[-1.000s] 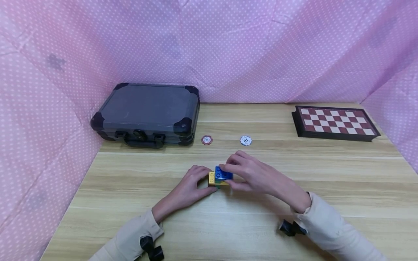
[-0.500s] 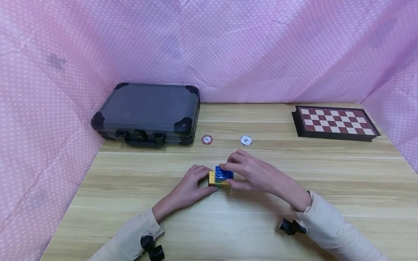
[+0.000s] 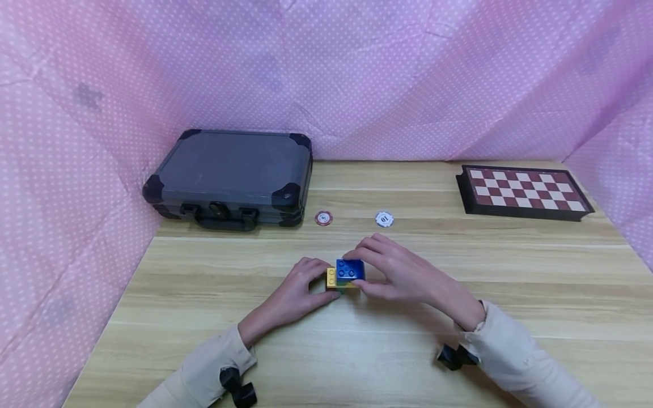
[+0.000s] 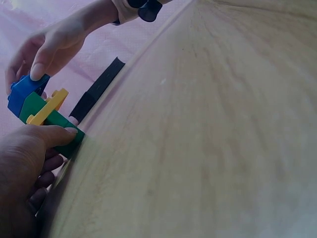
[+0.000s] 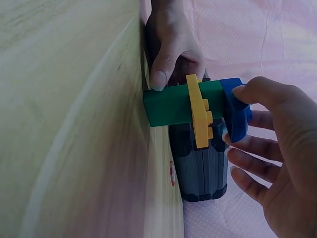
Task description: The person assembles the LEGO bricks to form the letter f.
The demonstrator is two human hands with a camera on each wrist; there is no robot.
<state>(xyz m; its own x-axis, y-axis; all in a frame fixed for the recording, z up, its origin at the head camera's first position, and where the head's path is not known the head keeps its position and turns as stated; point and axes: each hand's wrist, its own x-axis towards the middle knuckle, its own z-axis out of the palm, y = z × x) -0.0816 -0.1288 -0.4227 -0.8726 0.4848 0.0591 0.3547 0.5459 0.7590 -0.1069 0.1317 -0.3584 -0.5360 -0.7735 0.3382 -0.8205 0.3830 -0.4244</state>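
A small stack of toy building bricks stands on the table in front of me. Its lowest piece is a green brick [image 5: 167, 106]; above that come a flat yellow plate [image 5: 198, 115], a second green brick [image 5: 212, 92] and, on top, a blue brick [image 3: 346, 271] with a sloped side. My left hand [image 3: 301, 289] grips the bottom green brick between thumb and fingers. With thumb and forefinger, my right hand [image 3: 395, 272] pinches the blue brick at its right end. In the right wrist view the other right fingers are spread beside the stack.
A grey case [image 3: 229, 164] with black corners lies at the back left. Two poker chips, one red [image 3: 323, 218] and one white [image 3: 384, 219], lie beyond the hands. A checkered game board [image 3: 525, 192] is at the back right. A pink dotted cloth [image 3: 367, 79] hangs behind the table.
My right forefinger has shifted back along the blue brick, so more of its top studs show. The left hand and the stack have stayed in place.
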